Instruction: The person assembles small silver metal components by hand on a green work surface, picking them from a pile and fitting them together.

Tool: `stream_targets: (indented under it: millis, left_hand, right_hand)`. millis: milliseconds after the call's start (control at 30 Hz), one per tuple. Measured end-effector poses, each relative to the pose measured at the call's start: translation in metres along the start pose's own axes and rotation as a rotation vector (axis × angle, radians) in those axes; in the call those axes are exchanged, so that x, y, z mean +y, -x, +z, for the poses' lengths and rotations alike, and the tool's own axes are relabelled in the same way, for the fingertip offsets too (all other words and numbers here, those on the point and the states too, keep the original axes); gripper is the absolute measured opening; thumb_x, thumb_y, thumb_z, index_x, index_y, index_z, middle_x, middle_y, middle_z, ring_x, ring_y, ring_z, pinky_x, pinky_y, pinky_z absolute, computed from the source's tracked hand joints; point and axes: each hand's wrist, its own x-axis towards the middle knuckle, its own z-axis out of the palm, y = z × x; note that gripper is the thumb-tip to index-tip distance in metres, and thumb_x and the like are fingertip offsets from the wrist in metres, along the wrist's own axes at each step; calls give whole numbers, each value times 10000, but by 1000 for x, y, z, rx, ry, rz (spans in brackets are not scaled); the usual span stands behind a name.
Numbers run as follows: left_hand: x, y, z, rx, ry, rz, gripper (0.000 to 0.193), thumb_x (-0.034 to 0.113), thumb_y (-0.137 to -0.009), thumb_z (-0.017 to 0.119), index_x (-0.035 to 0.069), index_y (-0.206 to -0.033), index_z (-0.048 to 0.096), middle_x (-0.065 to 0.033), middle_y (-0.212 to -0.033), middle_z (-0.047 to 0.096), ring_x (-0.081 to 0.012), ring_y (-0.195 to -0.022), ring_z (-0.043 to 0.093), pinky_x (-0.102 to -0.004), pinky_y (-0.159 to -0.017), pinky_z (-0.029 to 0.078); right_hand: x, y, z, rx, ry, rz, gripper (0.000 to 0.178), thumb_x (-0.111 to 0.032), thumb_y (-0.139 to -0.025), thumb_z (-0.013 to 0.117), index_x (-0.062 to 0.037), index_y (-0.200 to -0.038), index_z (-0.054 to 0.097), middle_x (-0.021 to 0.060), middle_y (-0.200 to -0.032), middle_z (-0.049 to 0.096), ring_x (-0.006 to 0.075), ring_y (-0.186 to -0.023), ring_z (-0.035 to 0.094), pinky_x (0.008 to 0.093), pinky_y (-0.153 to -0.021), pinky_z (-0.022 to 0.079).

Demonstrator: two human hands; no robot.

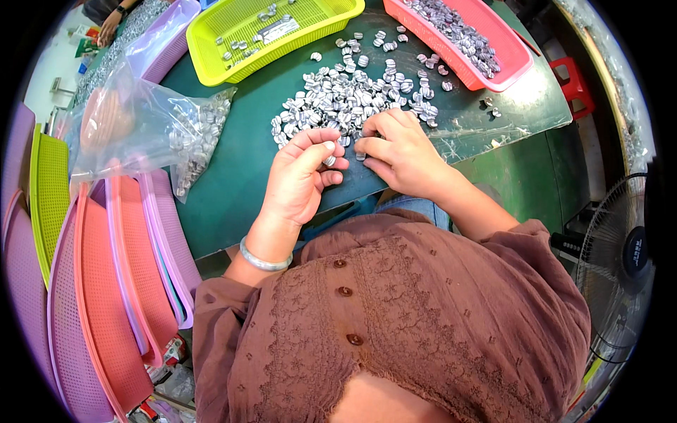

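A loose pile of small, curved silver metal pieces (338,99) with dark grooves lies on the green tabletop (233,176). My left hand (300,176), palm turned up, is closed at the near edge of the pile with a small silver metal piece (329,161) between thumb and fingers. Beside it, my right hand (405,151) reaches over the near edge of the pile, fingers bent and fingertips together at another small metal piece (360,156). Its fingers partly hide that piece. The two hands are close but apart.
A yellow-green basket (211,67) with a few pieces and a pink basket (518,74) with many stand behind the pile. A clear plastic bag (141,141) of pieces lies left, above stacked baskets (113,303). To the right are a red stool (575,88) and a fan (613,261).
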Motion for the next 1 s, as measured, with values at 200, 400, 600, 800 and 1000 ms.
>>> stream_targets:
  millis: [200, 400, 600, 800, 1000]
  left_hand:
    - [-5, 5, 2, 12, -165, -28, 199, 66, -874, 602, 18, -1067, 599, -31, -787, 613, -101, -633, 577, -199, -522, 451]
    - [-17, 11, 6, 2, -225, 2, 229, 60, -878, 627, 9, -1099, 597, -17, -794, 616, -71, -634, 566, -188, -524, 451]
    - [-23, 7, 3, -52, 12, 2, 196, 88, -915, 595, 15, -1096, 612, -23, -828, 623, -93, -686, 573, -197, -571, 459]
    - [-25, 4, 0, -133, 156, -17, 181, 117, -935, 575, 18, -1081, 618, -39, -853, 640, -102, -677, 584, -214, -564, 476]
    - [-23, 5, 5, -114, 97, -3, 176, 128, -934, 578, 28, -1071, 623, -32, -834, 628, -106, -684, 568, -214, -571, 447]
  right_hand:
    - [4, -1, 2, 14, -25, -33, 182, -88, -677, 708, -88, -821, 598, 50, -948, 541, 266, -932, 502, 386, -805, 393]
    - [-4, -4, 2, 146, -136, -36, 226, -101, -655, 734, -73, -806, 568, 57, -946, 548, 271, -920, 501, 381, -813, 392]
    - [-11, -6, 4, 282, -171, -63, 257, -92, -643, 755, -59, -813, 566, 71, -919, 559, 272, -848, 520, 372, -767, 411]
    - [-17, -8, 2, 330, -188, -78, 257, -76, -652, 761, -43, -838, 586, 72, -914, 574, 268, -837, 530, 364, -737, 428]
    - [-17, -6, 0, 346, -183, -72, 239, -54, -656, 763, -45, -830, 600, 77, -920, 582, 265, -829, 536, 354, -727, 432]
